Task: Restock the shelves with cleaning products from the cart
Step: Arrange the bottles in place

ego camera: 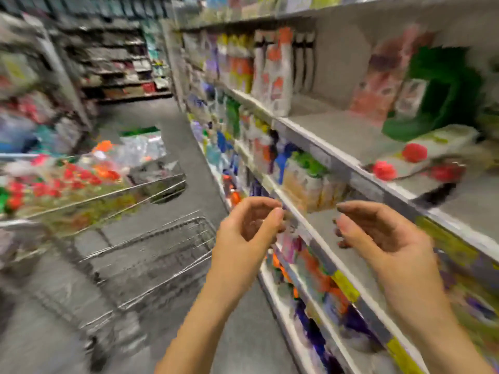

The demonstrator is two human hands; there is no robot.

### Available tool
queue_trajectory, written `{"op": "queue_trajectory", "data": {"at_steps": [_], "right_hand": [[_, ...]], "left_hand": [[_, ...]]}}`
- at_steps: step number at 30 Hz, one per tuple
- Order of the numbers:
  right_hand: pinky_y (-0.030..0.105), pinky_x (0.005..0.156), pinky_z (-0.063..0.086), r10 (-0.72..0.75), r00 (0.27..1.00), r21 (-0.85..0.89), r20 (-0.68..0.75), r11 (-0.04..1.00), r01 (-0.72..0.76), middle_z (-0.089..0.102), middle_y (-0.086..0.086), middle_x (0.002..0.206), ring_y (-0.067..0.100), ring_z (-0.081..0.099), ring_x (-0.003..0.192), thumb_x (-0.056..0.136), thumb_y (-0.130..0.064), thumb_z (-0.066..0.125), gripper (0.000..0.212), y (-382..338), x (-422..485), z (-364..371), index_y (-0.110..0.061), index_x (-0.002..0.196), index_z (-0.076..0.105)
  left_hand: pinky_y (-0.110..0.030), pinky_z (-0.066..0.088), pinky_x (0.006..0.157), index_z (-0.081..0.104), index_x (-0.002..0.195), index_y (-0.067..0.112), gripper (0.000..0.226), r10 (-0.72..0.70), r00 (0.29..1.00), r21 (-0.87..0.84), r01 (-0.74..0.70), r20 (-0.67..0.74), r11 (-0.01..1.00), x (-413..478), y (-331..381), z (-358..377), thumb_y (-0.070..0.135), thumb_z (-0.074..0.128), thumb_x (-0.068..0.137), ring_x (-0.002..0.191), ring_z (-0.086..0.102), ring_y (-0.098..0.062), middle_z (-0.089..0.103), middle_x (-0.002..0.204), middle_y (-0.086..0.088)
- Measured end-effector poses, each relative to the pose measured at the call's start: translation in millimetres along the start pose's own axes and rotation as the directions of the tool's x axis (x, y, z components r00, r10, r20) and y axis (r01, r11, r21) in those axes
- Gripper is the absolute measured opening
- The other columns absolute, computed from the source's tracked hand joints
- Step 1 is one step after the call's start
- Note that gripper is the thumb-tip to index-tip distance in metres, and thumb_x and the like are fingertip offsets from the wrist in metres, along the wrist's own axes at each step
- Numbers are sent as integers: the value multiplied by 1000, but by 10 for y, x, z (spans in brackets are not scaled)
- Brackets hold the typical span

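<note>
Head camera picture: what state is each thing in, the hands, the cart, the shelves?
Left hand: fingers loosely curled, holding nothing.
Right hand: loosely curled, holding nothing.
Cart: in the aisle, top basket loaded.
Shelf: bare gap between products.
Green jug: upright on that shelf.

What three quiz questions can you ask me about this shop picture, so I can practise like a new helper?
1. True or false: the left hand is holding a bottle.
2. Pick one: the cart stands to the person's A) left, B) right, C) it is not in the picture.
3. Fill the gap: the big jug on the shelf is ___ in colour.

Key
1. False: its fingers are loosely curled and hold nothing.
2. A.
3. Green.
</note>
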State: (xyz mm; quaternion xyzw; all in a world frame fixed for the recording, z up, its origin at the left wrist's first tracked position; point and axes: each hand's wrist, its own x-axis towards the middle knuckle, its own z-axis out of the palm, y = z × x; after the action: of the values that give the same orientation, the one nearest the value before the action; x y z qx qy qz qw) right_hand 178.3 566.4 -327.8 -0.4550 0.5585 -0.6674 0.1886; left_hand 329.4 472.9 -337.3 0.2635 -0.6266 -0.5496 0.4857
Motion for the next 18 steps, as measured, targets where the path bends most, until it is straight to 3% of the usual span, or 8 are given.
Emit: {"op": "queue_trajectory", "data": {"at_steps": [4,9,13,16,18], "right_hand": [[14,68,53,-5,982,139,190,990,-21,74,-5,86,3,66,74,71,-24,68,22,241,500,1271,-18,92,70],[22,73,54,24,932,202,361,974,-103,74,1,89,11,66,79,71,-30,69,23,514,918,2539,-22,91,73],[28,75,57,28,868,192,496,971,-141,73,0,88,11,66,80,67,-42,68,29,740,1254,3349,-29,92,73],[33,78,56,31,813,177,582,970,-164,72,-2,88,9,66,81,68,-43,68,30,946,1556,3897,-30,94,73],[28,77,56,29,786,174,618,969,-172,72,-3,89,9,67,82,67,-46,68,32,1088,1812,4237,-31,95,72]], "left_hand": [[-21,53,72,65,89,17,21,45,978,129,-18,-203,991,391,11,-1163,34,62,78,78,65,-8,70,82,5],[-32,54,78,66,87,21,16,51,932,234,38,-360,971,692,-44,-2320,35,60,83,87,66,-20,71,90,-1],[-18,51,75,66,83,25,16,62,892,266,67,-448,962,944,-188,-2961,40,58,81,85,65,-8,71,87,6],[-18,50,75,67,84,27,17,50,856,265,103,-514,959,1241,-332,-3352,41,59,80,84,65,-7,71,88,5],[-17,49,74,68,86,25,18,49,831,269,123,-553,955,1483,-436,-3606,40,60,80,81,63,-7,69,85,6]]}}
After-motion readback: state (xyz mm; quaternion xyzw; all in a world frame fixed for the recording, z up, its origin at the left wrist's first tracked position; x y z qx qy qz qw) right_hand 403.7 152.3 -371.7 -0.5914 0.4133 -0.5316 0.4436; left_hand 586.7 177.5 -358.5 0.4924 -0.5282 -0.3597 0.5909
